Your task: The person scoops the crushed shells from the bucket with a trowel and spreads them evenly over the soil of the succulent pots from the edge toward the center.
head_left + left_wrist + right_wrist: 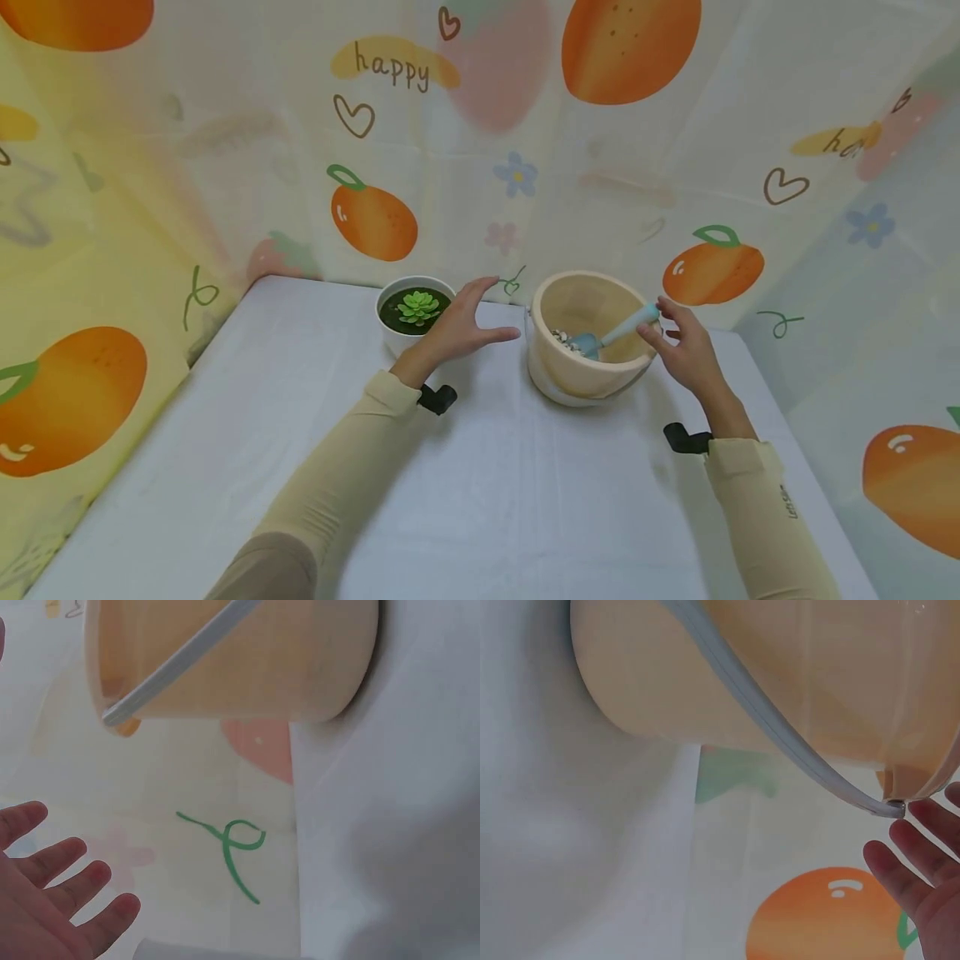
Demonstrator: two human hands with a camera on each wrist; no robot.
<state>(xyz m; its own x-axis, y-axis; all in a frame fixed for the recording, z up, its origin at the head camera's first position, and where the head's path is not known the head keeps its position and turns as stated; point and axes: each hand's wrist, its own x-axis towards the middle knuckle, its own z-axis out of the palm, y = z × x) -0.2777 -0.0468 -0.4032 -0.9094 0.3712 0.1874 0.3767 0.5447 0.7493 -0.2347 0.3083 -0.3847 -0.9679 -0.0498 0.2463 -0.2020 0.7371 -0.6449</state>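
Note:
A cream bucket (588, 379) with a grey handle (187, 656) stands upright at the back of the table. In it lies a light blue toy shovel (628, 325), its scoop among small pebbles (561, 336), its shaft leaning up to the right rim. My right hand (684, 350) is at that rim, thumb and forefinger around the shaft's end; the other fingers (904, 874) are loosely extended beside the bucket's handle joint. My left hand (461, 325) is held apart from the bucket on its left, fingers spread and thumb pointing towards it, holding nothing.
A white pot (405, 343) with a green succulent (418, 307) stands behind my left hand, partly hidden by it. White cloth covers the table (487, 500). A fruit-printed curtain (465, 200) hangs close behind the bucket and along both sides.

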